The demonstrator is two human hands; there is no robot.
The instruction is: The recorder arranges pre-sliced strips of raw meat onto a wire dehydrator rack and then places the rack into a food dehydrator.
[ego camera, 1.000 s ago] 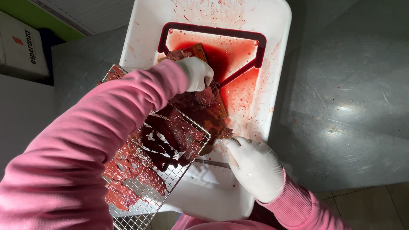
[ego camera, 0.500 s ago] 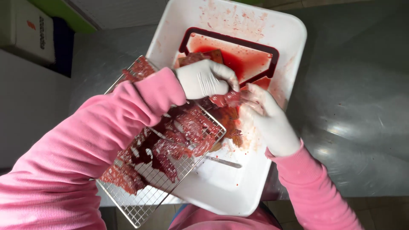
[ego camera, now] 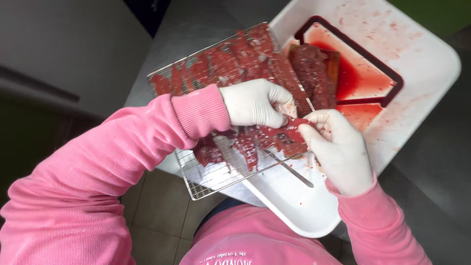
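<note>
Thin red strip of raw meat (ego camera: pixel 289 128), now lifted just above the near corner of the meat-covered wire rack (ego camera: pixel 211 181), is pinched between both white-gloved hands, left hand (ego camera: pixel 255 104) and right hand (ego camera: pixel 338 149), which were apart a second ago.

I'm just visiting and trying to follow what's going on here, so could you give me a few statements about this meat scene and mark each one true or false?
1. Both hands wear white gloves. True: the left hand and right hand are gloved.
2. The hands hold a thin red meat slice between them. True.
3. The wire rack is bare. False: red slices cover most of it; only its near corner is bare.
4. The white cutting board is spotless. False: it is smeared with red juice, which pools in its groove.
5. The sleeves are blue. False: they are pink.
</note>
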